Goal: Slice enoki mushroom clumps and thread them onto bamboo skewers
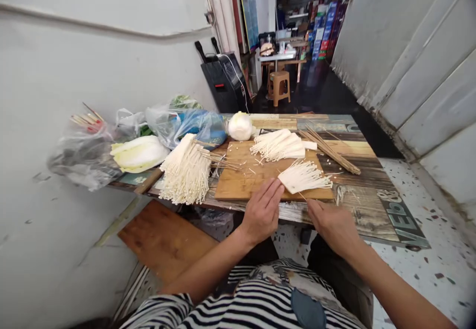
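A flat fan of enoki mushrooms (303, 176) lies at the front of the wooden cutting board (238, 183), its caps spread to the right. My left hand (263, 207) is closed at the root end of this fan, fingers together; the thumb is hidden. In the closed fingers of my right hand (330, 224) is a thin bamboo skewer (302, 196), its visible part reaching the fan's near edge. Another pile of enoki (278, 145) rests at the back of the board. Left of the board stands a big heap of skewered enoki (186, 173), its sticks pointing right.
Loose bamboo skewers (330, 150) lie on the table's right side. A white round vegetable (241, 126) sits behind the board. To the left are a napa cabbage piece (139, 153), a wooden handle (148, 180) and plastic bags (89, 155). A black speaker (225, 83) stands beyond the table.
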{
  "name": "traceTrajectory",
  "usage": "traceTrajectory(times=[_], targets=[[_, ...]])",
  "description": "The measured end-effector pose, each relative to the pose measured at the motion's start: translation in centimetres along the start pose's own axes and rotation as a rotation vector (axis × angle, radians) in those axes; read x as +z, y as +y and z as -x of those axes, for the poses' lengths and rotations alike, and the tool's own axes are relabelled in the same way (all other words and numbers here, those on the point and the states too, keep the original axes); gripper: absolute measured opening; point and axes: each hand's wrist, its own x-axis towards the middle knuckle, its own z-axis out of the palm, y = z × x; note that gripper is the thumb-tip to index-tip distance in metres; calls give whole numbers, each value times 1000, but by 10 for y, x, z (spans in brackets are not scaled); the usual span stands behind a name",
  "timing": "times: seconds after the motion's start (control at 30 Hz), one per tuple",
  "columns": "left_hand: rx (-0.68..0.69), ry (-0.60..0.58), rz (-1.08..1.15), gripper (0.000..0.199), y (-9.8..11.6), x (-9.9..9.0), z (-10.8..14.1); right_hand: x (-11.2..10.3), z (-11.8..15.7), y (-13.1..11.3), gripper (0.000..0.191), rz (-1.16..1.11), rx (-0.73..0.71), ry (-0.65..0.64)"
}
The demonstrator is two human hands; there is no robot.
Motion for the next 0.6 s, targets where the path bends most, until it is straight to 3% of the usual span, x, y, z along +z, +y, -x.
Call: traceTrajectory(times=[0.13, 0.23, 0.6], targets=[[56, -246, -65, 50, -9, 8, 3, 6, 7, -8, 23, -102, 76, -130], [88, -358, -98, 50, -13, 16, -3, 1, 13, -6, 25, -103, 133, -168], [74, -441, -109, 51, -16, 26, -6, -9, 22, -6, 49, -86, 55, -296]])
